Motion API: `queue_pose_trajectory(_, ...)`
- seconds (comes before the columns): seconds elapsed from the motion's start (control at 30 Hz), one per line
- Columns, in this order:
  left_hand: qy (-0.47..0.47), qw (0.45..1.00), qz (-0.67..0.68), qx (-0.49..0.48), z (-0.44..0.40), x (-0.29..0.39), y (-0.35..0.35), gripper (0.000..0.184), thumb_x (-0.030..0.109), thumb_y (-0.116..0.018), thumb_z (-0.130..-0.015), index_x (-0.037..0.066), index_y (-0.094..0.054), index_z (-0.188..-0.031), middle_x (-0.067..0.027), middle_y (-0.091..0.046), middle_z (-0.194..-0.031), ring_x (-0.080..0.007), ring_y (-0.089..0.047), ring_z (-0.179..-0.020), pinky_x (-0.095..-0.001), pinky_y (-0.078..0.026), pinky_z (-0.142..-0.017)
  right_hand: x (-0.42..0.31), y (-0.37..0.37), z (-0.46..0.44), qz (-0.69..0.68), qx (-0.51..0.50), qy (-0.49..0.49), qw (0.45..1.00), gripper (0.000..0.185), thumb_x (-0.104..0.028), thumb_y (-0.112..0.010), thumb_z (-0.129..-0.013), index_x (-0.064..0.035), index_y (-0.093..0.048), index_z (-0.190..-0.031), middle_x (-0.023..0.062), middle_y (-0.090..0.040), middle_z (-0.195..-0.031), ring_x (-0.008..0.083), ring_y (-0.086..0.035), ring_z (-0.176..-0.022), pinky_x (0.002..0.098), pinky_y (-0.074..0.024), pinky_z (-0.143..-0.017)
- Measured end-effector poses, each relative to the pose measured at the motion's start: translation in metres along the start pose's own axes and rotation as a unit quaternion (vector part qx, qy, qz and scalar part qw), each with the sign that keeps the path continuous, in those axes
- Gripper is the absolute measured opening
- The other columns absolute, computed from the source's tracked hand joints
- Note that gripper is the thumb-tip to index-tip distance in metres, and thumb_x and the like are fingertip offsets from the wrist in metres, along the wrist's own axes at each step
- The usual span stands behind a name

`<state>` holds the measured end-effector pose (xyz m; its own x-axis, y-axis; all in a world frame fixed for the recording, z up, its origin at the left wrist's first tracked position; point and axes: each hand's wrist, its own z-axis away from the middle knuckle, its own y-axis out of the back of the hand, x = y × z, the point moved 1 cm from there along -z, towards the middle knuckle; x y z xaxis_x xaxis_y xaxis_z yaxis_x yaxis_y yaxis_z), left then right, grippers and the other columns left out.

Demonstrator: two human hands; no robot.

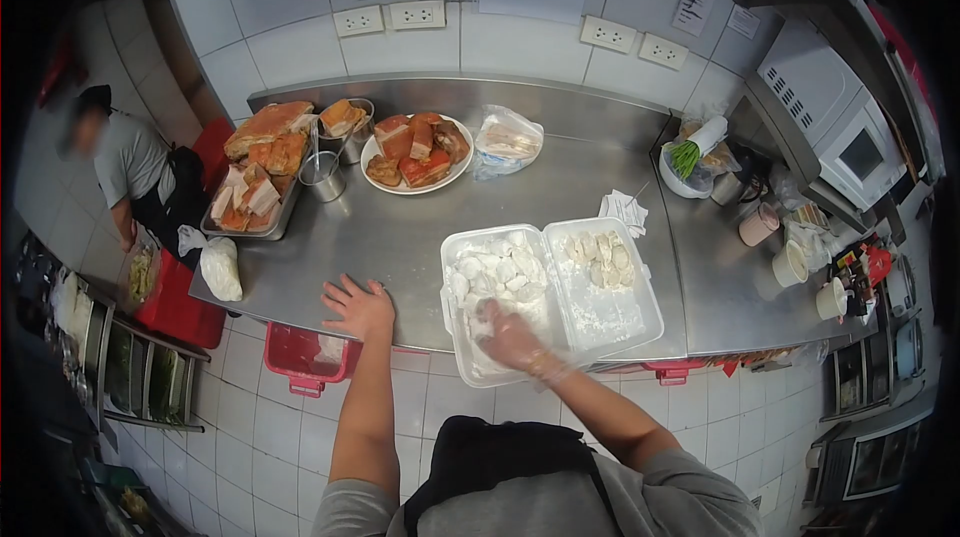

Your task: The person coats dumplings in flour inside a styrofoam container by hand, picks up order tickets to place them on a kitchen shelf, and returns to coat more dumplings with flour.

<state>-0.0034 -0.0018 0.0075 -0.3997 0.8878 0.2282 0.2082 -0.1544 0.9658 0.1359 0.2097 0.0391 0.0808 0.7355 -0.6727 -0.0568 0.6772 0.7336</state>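
My left hand (358,312) lies on the steel counter near its front edge, palm down with fingers spread, holding nothing. In a clear plastic glove, my right hand (512,339) reaches into the left half of an open white foam box (655,322). Its fingers are bent together among white powder, and what they pinch, if anything, is not clear. Flat, round white floured pieces (505,265) fill the upper part of that half. Several similar floured pieces (600,255) sit in the right half, with loose powder below them.
Behind stand a tray of cooked pork (250,222), a metal cup (322,179), a plate of meat (466,165) and a plastic bag (508,142). A white bag (221,270) lies at left. A microwave (850,137) stands right. A co-worker (140,162) is at far left.
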Motion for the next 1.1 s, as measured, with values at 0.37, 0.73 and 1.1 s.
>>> queue_pose_trajectory(0.37, -0.004, 1.000, 0.008, 0.002, 0.001, -0.001, -0.003, 0.061, 0.042, -0.042, -0.090, 0.010, -0.034, -0.141, -0.0174, -0.020, -0.151, -0.0346, -0.015, -0.140, -0.0673, -0.016, -0.104, -0.002, 0.068, -0.023, 0.123, 0.145, 0.090, 0.978, 0.037, -0.019, -0.064, -0.080, 0.0007, -0.054, -0.110, 0.0235, -0.058, -0.104, 0.0383, -0.058, -0.096, 0.0457, -0.0464, -0.085)
queue_pose_trajectory(0.73, 0.000, 1.000, -0.004, 0.005, 0.001, 0.000, 0.000, 0.063, 0.043, -0.042, -0.089, 0.011, -0.033, -0.142, -0.0160, -0.020, -0.152, -0.0341, -0.015, -0.141, -0.0672, -0.017, -0.104, 0.014, -0.017, 0.009, 0.073, 0.000, 0.204, 0.976, 0.049, -0.014, -0.055, -0.081, 0.0046, -0.044, -0.125, 0.0271, -0.048, -0.124, 0.0414, -0.046, -0.116, 0.0463, -0.0357, -0.101)
queue_pose_trajectory(1.1, 0.014, 0.999, 0.034, -0.011, -0.001, -0.006, 0.002, 0.064, 0.045, -0.039, -0.089, 0.011, -0.031, -0.143, -0.0166, -0.016, -0.153, -0.0351, -0.010, -0.142, -0.0669, -0.008, -0.106, 0.017, -0.041, 0.008, 0.175, 0.018, 0.157, 0.972, 0.067, -0.016, -0.055, -0.079, 0.0165, -0.031, -0.133, 0.0372, -0.033, -0.136, 0.0483, -0.028, -0.131, 0.0498, -0.0154, -0.113)
